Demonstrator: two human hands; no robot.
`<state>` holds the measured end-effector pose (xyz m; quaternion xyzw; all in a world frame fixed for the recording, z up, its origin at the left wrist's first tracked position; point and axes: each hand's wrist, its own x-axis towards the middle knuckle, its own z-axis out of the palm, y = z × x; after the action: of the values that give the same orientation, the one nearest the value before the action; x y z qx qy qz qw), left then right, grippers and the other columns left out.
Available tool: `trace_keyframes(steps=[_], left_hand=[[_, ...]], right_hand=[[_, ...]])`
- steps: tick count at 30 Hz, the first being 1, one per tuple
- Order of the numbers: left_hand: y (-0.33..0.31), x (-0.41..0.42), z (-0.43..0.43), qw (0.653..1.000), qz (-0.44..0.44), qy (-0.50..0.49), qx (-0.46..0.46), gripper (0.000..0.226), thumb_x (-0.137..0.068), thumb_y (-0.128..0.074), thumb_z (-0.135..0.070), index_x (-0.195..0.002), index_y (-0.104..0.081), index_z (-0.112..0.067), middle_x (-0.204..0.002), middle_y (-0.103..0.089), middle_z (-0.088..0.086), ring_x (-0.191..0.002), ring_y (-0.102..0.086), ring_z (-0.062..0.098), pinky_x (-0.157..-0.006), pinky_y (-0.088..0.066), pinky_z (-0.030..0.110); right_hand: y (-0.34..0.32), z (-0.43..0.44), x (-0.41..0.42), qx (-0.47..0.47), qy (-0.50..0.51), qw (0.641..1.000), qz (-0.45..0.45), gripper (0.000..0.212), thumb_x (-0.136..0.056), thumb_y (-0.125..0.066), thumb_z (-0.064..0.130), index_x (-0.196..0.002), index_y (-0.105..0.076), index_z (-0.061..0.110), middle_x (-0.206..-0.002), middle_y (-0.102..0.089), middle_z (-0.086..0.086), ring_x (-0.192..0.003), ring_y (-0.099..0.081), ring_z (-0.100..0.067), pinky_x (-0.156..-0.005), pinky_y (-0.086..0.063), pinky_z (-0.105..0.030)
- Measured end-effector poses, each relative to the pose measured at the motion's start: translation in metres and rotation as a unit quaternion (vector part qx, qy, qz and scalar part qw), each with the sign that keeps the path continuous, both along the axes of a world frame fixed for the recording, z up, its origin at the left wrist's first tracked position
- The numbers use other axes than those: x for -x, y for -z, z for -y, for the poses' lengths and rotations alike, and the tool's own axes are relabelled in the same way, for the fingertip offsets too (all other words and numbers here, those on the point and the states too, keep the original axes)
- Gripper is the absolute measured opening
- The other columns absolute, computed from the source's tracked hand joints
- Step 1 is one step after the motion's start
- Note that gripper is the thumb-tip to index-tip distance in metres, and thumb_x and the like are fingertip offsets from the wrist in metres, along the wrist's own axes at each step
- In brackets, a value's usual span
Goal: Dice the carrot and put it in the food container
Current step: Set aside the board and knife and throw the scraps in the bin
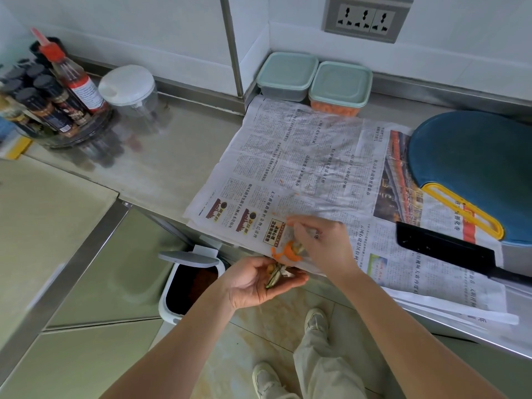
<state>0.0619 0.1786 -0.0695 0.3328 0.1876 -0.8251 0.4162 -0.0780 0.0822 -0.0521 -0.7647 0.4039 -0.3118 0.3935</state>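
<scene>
Single view: wide-angle camera on head. Faces forward, steeply down across tabletop [161, 156] toward wall [144, 24] corner. Left hand [259, 280], right hand [322, 246] close beneath lens, forearms [403, 326] cut by bottom edge. Floor [259, 326], shoes [316, 318] at bottom. Straight lines bow near edges.

Left grip [263, 279] lies palm-up, cupped — right grip [319, 243] palm-down just above, fingers [300, 229] bent downward.
</scene>
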Motion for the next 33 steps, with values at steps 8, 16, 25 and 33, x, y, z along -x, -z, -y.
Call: trace_keyframes(steps=[8,16,25,33], left_hand=[[-0.003,-0.007,0.003,0.999,0.036,0.016,0.003,0.038,-0.086,-0.041,-0.006,-0.100,-0.064,0.021,-0.108,-0.059,0.040,-0.091,-0.063,0.054,-0.076,-0.055,0.052],[0.000,-0.006,0.002,0.999,0.051,0.006,-0.003,0.040,-0.086,-0.041,-0.014,-0.086,-0.070,0.014,-0.091,-0.066,0.030,-0.079,-0.069,0.041,-0.072,-0.054,0.053],[-0.001,-0.006,0.000,0.997,0.063,0.031,-0.026,0.034,-0.084,-0.047,-0.017,-0.083,-0.070,0.008,-0.085,-0.067,0.023,-0.075,-0.070,0.035,-0.076,-0.054,0.044],[-0.003,-0.004,-0.001,0.996,0.075,0.028,-0.027,0.039,-0.087,-0.043,-0.015,-0.084,-0.071,0.012,-0.091,-0.068,0.027,-0.079,-0.070,0.038,-0.075,-0.056,0.041]], right_hand=[[0.013,-0.025,0.016,-0.032,-0.134,0.982,-0.132,0.044,-0.103,-0.035,0.031,-0.146,-0.039,0.020,-0.152,-0.031,0.010,-0.143,-0.019,0.002,-0.116,-0.015,-0.015],[0.014,-0.051,0.008,-0.021,-0.156,0.980,-0.121,0.057,-0.099,-0.025,0.048,-0.137,-0.052,0.015,-0.140,-0.050,0.007,-0.138,-0.031,-0.002,-0.113,-0.014,-0.009],[-0.005,-0.055,-0.012,-0.130,-0.090,0.987,-0.020,0.029,-0.101,-0.043,0.013,-0.122,-0.062,0.018,-0.112,-0.064,0.009,-0.104,-0.058,0.002,-0.092,-0.046,-0.016],[-0.009,-0.036,-0.019,-0.189,-0.075,0.979,0.012,0.030,-0.099,-0.042,0.003,-0.106,-0.066,0.020,-0.096,-0.068,0.008,-0.093,-0.065,0.000,-0.087,-0.051,-0.018]])
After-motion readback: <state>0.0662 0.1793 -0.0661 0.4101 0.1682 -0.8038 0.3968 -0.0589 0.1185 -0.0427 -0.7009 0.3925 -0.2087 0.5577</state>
